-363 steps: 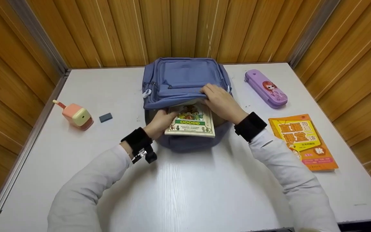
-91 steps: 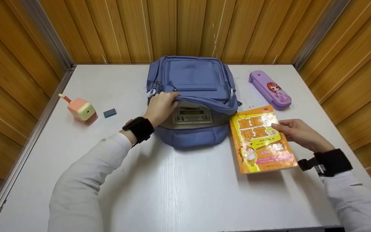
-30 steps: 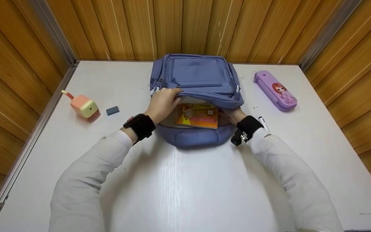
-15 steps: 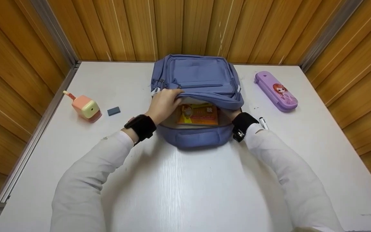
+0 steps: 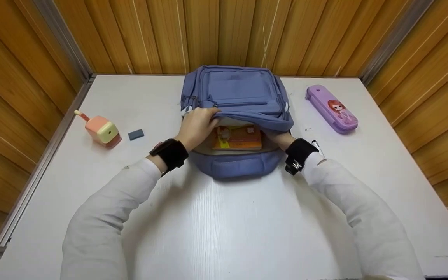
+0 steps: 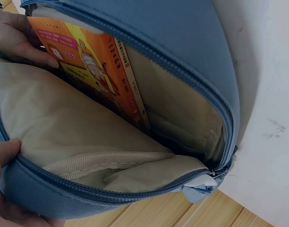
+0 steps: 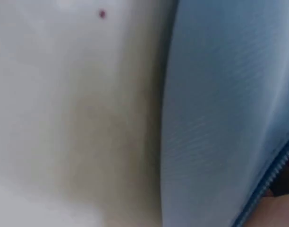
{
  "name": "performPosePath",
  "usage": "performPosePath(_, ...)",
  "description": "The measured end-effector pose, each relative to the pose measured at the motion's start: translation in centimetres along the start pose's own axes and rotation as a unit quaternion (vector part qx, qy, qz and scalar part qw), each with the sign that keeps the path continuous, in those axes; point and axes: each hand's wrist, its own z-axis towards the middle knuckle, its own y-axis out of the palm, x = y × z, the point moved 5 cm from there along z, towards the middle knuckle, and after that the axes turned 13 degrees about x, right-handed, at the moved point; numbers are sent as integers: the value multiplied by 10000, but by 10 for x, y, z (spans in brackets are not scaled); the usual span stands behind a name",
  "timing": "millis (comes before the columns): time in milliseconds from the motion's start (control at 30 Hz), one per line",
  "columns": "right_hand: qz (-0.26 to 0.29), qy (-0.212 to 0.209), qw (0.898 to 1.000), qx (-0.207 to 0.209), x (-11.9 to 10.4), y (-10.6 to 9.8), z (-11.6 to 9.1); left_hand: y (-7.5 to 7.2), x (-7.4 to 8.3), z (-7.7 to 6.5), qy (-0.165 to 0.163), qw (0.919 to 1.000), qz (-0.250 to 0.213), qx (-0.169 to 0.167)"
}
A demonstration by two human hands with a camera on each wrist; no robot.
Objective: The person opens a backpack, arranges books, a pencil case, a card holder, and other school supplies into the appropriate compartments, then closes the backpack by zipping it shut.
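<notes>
A blue backpack [image 5: 239, 85] lies on the white table with its main zip undone. My left hand [image 5: 198, 126] grips the upper edge of its opening, thumb on the lining side in the left wrist view. My right hand [image 5: 282, 139] reaches inside at the right end of the opening, partly covered by the flap. In the left wrist view that right hand [image 6: 21, 42] holds an orange-and-yellow book [image 6: 83, 61] by its side, thumb on the cover. The orange book stands inside the bag, against the pale spine of another book [image 6: 130, 75]. The right wrist view mostly shows blue fabric [image 7: 210, 113].
To the right lies a purple pencil case [image 5: 333, 111] with a cartoon girl on it. A white pen with a dark end [image 5: 316, 146] lies by the right sleeve, partly hidden. On the left are a pink-and-yellow pencil sharpener [image 5: 101, 130] and a small dark eraser [image 5: 135, 134].
The cream book went into the backpack first. Since then my right hand has brought the orange book from the table's right side into the opening, lately a little deeper. My left hand keeps gripping the edge.
</notes>
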Motion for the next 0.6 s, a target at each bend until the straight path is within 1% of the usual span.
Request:
performPosePath(33, -48, 72, 9999, -60, 0, -1, -2, 0, 0, 0, 3, 10000, 6, 11)
performPosePath(133, -89, 77, 9995, -281, 5, -2, -5, 0, 0, 0, -17, 10000, -4, 10)
performPosePath(367, 196, -726, 9965, -363, 13, -13, -12, 1, -2, 1, -127, 9999, -41, 19)
performPosePath(467, -153, -1129, 9934, -161, 17, -21, -17, 1, -2, 1, -132, 9999, -15, 38)
performPosePath(600, -821, -1689, 9822, 104, 23, -33, -25, 2, -3, -1, -136, 9999, -24, 42)
